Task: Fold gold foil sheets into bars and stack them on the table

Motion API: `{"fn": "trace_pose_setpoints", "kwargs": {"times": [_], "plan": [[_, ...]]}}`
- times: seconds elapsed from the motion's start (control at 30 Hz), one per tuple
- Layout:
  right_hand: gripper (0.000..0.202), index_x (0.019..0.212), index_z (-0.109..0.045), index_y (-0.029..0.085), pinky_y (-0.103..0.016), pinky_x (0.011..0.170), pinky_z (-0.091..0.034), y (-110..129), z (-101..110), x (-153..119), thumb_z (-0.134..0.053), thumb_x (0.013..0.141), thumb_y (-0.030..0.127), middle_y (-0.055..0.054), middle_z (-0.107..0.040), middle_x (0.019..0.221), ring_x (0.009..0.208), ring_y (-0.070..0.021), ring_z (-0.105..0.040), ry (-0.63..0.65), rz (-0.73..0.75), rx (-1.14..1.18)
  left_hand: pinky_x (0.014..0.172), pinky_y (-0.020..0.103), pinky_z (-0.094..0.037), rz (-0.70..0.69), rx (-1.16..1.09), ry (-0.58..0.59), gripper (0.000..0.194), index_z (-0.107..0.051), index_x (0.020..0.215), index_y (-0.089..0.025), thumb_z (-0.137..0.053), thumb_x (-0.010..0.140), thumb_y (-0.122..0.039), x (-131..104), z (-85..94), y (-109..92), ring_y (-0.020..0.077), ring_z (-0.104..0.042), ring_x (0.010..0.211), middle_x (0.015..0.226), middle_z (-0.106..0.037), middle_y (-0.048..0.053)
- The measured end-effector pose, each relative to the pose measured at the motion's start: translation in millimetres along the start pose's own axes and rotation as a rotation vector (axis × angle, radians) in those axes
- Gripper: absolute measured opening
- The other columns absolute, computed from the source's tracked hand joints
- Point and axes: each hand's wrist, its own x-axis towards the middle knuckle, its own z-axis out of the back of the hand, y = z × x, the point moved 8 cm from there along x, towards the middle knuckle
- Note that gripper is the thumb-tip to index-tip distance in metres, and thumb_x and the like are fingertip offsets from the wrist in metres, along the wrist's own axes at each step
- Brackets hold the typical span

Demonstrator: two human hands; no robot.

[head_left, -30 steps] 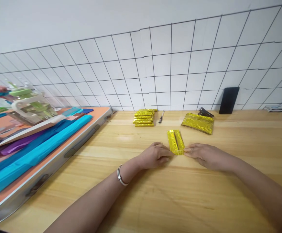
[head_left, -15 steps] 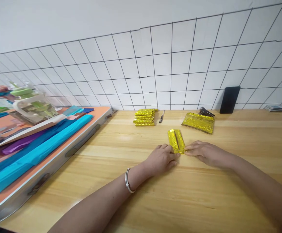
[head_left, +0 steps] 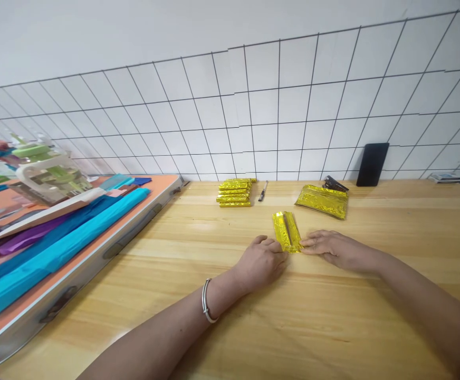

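Note:
A folded piece of shiny gold foil paper [head_left: 292, 224] lies flat on the wooden table in front of me, with a slit-like gap running along its middle. At its near left corner, my left hand [head_left: 264, 264] has its fingers curled in and closed on the paper's edge. My right hand [head_left: 328, 249] is at the opposite near corner, thumb and fingertips pressed together on the foil. Parts of the fingertips are hidden. Behind the paper sit a pile of rolled gold foil strips [head_left: 235, 193] and a stack of flat gold foil sheets [head_left: 322, 202].
A pen [head_left: 262, 191] lies beside the rolls. A black clip [head_left: 335, 183] touches the foil stack, and a black phone [head_left: 373, 164] leans on the tiled wall. To the left, an orange-topped board [head_left: 162, 183] carries blue paper [head_left: 95, 227] and a clear box [head_left: 54, 177].
My left fingers have drawn back a little from the paper's near edge. My right hand stays at its corner. The view has shifted slightly.

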Motion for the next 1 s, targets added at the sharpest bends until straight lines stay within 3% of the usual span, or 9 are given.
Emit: {"fn": "trace_pose_setpoints", "kwargs": {"times": [0.2, 0.43, 0.6, 0.7, 1.0], "plan": [[0.042, 0.121, -0.055, 0.036, -0.044, 0.096, -0.037, 14.1, -0.4, 1.6, -0.043, 0.085, 0.018, 0.005, -0.057, 0.125, 0.122, -0.0235, -0.044, -0.068, -0.048, -0.214, 0.100, 0.042, -0.026, 0.000, 0.066, -0.010, 0.023, -0.061, 0.085, -0.017, -0.042, 0.088, -0.031, -3.4, -4.8, -9.5, 0.0184, -0.055, 0.083, 0.083, -0.063, 0.006], [0.037, 0.117, -0.058, 0.016, -0.041, 0.098, -0.036, 22.9, -15.4, 12.5, -0.043, 0.084, 0.013, -0.010, -0.056, 0.126, 0.126, -0.0245, -0.037, -0.227, -0.131, -0.411, 0.100, 0.039, -0.028, -0.039, -0.114, -0.026, 0.029, -0.056, 0.108, -0.019, -0.047, 0.086, -0.035, -6.5, 3.5, -16.2, 0.0201, -0.053, 0.104, 0.104, -0.064, 0.007], [0.039, 0.119, -0.057, 0.011, -0.042, 0.103, -0.033, 12.7, -15.3, 14.1, -0.039, 0.088, 0.029, -0.012, -0.047, 0.134, 0.131, -0.0265, -0.029, -0.308, -0.229, -0.348, 0.104, 0.039, -0.024, -0.102, -0.245, -0.004, 0.045, -0.046, 0.126, -0.022, -0.049, 0.085, -0.041, -8.1, -6.4, -19.2, 0.0198, -0.045, 0.120, 0.128, -0.053, 0.007], [0.045, 0.125, -0.052, 0.011, -0.042, 0.105, -0.031, 7.2, -17.5, 15.1, -0.037, 0.089, 0.034, -0.011, -0.042, 0.139, 0.132, -0.0268, -0.025, -0.299, -0.249, -0.300, 0.105, 0.040, -0.022, -0.108, -0.283, 0.019, 0.045, -0.044, 0.128, -0.024, -0.047, 0.086, -0.039, -8.7, -12.9, -18.8, 0.0187, -0.041, 0.124, 0.134, -0.047, 0.007], [0.045, 0.133, -0.041, 0.021, -0.041, 0.098, -0.035, -4.8, -21.6, 17.2, -0.031, 0.091, 0.030, -0.007, -0.046, 0.135, 0.123, -0.0227, -0.039, -0.269, -0.280, -0.215, 0.104, 0.040, -0.022, -0.086, -0.307, 0.036, 0.040, -0.049, 0.124, -0.024, -0.046, 0.086, -0.039, -7.8, -9.2, -18.9, 0.0197, -0.045, 0.121, 0.133, -0.049, 0.007]]}}
